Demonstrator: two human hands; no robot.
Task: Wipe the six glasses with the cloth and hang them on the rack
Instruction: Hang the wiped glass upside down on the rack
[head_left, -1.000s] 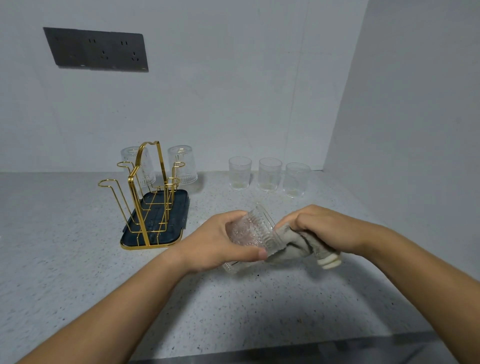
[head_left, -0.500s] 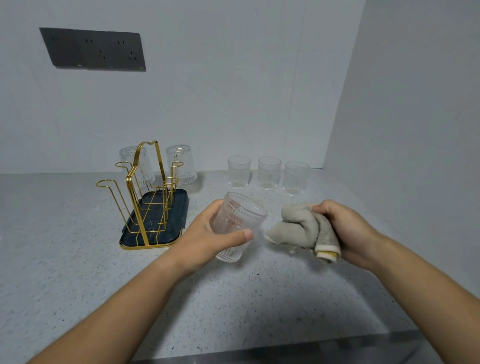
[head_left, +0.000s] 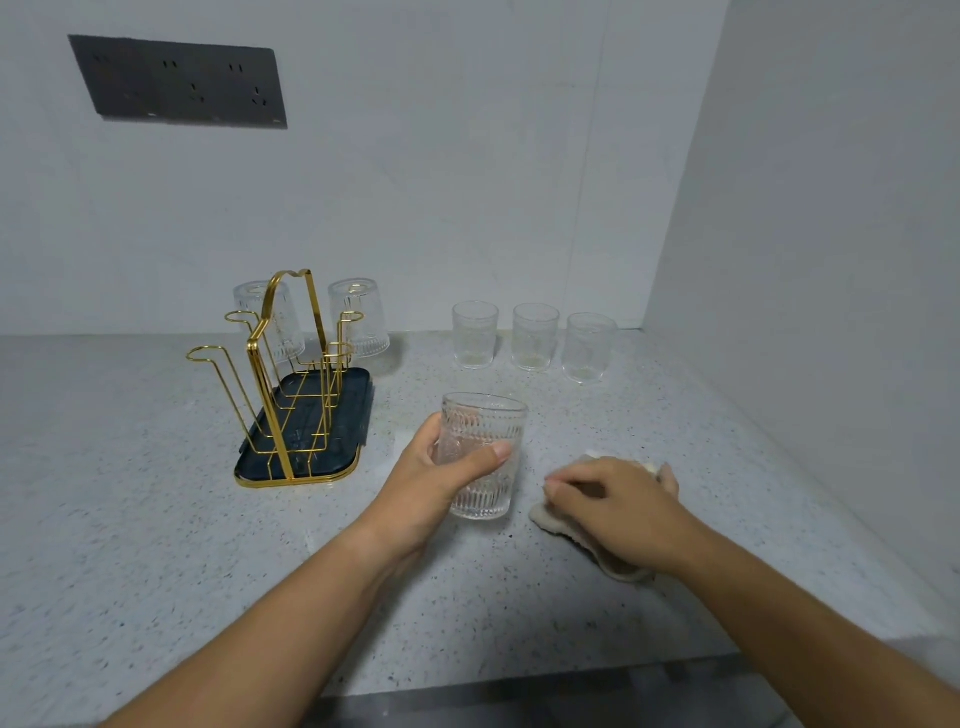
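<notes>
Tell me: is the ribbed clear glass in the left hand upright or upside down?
Upright. The clear ribbed glass held by the left hand has its open rim on top and its thick base below.

— Where's the ribbed glass (head_left: 480, 457)?
— Upright, mouth up, clear and patterned, gripped round its side by the left hand (head_left: 441, 483), thumb across the front.
— And the cloth (head_left: 550, 522)?
— Beige, bunched on the counter (head_left: 156, 545) just right of that glass, mostly under the right hand (head_left: 618, 506) (only its edges show).
— The others?
— Three glasses (head_left: 474, 335) (head_left: 535, 336) (head_left: 588, 347) stand upright in a row at the back. Two inverted glasses (head_left: 244, 306) (head_left: 361, 317) hang on the far pegs of the gold wire rack (head_left: 269, 410), which sits in its dark tray (head_left: 343, 415).
</notes>
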